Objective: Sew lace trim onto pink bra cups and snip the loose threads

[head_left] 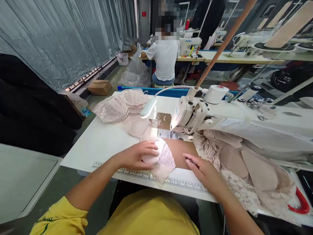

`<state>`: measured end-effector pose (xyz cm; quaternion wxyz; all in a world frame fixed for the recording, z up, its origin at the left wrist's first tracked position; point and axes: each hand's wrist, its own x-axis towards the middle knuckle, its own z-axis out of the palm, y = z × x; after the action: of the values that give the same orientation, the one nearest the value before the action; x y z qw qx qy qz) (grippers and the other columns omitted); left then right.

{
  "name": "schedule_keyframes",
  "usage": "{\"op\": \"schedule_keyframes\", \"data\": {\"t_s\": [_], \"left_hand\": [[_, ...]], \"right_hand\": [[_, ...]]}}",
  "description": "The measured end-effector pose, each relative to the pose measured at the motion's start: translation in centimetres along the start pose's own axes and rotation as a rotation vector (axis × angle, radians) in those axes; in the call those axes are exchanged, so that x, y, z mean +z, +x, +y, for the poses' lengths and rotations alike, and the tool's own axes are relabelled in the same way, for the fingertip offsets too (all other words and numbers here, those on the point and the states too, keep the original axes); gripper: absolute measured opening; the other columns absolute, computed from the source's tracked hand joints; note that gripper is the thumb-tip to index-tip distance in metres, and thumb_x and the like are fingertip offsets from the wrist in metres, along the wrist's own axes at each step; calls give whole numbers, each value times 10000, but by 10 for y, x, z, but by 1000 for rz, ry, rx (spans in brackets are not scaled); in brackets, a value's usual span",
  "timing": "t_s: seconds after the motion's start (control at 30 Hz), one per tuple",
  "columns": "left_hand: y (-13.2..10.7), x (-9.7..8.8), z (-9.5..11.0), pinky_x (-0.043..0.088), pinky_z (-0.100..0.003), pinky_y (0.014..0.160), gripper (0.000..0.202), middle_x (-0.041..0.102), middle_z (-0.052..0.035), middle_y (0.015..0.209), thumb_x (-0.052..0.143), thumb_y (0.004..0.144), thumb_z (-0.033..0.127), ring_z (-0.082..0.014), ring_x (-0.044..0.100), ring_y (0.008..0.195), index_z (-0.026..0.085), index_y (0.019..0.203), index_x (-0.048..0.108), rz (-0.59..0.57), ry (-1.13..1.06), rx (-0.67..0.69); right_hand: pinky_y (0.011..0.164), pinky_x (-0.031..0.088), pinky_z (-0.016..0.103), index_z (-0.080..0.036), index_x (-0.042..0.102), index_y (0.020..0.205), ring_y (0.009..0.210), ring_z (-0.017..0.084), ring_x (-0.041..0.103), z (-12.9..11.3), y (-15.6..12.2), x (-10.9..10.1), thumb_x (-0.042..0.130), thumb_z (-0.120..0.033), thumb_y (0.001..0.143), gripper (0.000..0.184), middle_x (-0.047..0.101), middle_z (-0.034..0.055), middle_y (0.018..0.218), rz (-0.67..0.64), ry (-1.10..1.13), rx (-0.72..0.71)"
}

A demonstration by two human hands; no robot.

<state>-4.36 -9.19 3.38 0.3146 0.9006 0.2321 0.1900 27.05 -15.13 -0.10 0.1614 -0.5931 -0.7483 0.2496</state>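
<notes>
My left hand (140, 155) holds a pale bra cup (153, 158) with its fingers over the top and the thumb along the lower side. Lace (167, 158) in off-white spreads from the cup's right side and hangs toward the ruler marks at the table's front edge. My right hand (204, 171) is closed around a slim dark tool (192, 160), mostly hidden in the fingers. It sits over the brown plate (182, 153), to the right of the cup and apart from it. Beyond both hands stands a white sewing machine (188, 114), its needle area lit.
Lace bra cups (117, 106) lie at the table's far left. Beige fabric and lace pieces (244, 163) are heaped at the right, beside a red curved handle (302, 202). A lamp (149, 108) arches over the table. A co-worker (166, 58) sits ahead, back turned.
</notes>
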Motion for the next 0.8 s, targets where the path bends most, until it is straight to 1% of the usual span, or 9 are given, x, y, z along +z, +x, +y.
{"op": "schedule_keyframes", "data": {"t_s": [0.07,0.13,0.27,0.37,0.5,0.57,0.67,0.73,0.8], "left_hand": [[4,-6,-2,356,-396,1088,436,541,-123,1342,684,792,355,-261,473,1268,185,1188,621,102,-92,-54],[16,-11,-10,354,-396,1088,510,531,-116,1358,687,780,372,-265,468,1276,186,1245,588,153,-136,-166],[48,-9,-34,413,-395,1009,720,541,-140,1341,730,703,328,-296,518,1209,157,1358,482,45,-202,-377],[62,-1,-47,474,-337,817,602,649,-122,1115,696,710,275,-247,612,952,123,1275,555,11,-258,-413],[62,7,-52,392,-241,611,448,588,-20,815,681,746,325,-135,517,679,133,1145,613,53,-414,-346],[59,7,-50,348,-220,576,415,529,12,743,698,744,346,-107,458,632,136,1094,619,74,-504,-334],[56,6,-46,334,-210,569,360,521,17,731,716,735,361,-100,446,634,134,1002,633,76,-591,-376],[56,6,-44,356,-212,580,331,563,-2,769,729,720,375,-112,482,665,130,927,645,32,-630,-434],[55,7,-42,365,-214,570,320,585,-10,763,732,716,398,-120,502,662,124,860,653,-23,-674,-503]], "right_hand": [[956,463,423,-189,629,1195,1130,270,597,-8,8,1,392,-409,937,414,659,98,1215,-1,95,14],[939,470,433,-199,666,1116,1095,278,614,-15,19,2,422,-414,917,382,683,91,1166,5,181,12],[907,476,427,-194,677,1047,1029,274,630,-27,46,2,511,-389,859,317,697,90,1101,32,303,42],[881,475,390,-179,656,1066,972,247,626,-31,66,8,575,-347,809,318,689,77,1043,14,397,41],[761,475,332,-174,652,956,799,193,588,-38,83,18,613,-351,783,250,644,14,826,-25,515,-28],[692,453,301,-180,634,841,723,167,545,-43,85,22,587,-368,815,196,599,-5,743,-24,523,-67],[645,424,283,-192,583,723,680,154,510,-47,83,25,545,-381,858,235,568,-8,701,6,497,-104],[687,439,295,-198,605,768,730,168,544,-44,80,27,529,-383,874,227,605,6,758,14,506,-116],[747,458,315,-205,637,915,813,189,580,-38,77,28,521,-403,883,231,645,29,862,22,539,-113]]}}
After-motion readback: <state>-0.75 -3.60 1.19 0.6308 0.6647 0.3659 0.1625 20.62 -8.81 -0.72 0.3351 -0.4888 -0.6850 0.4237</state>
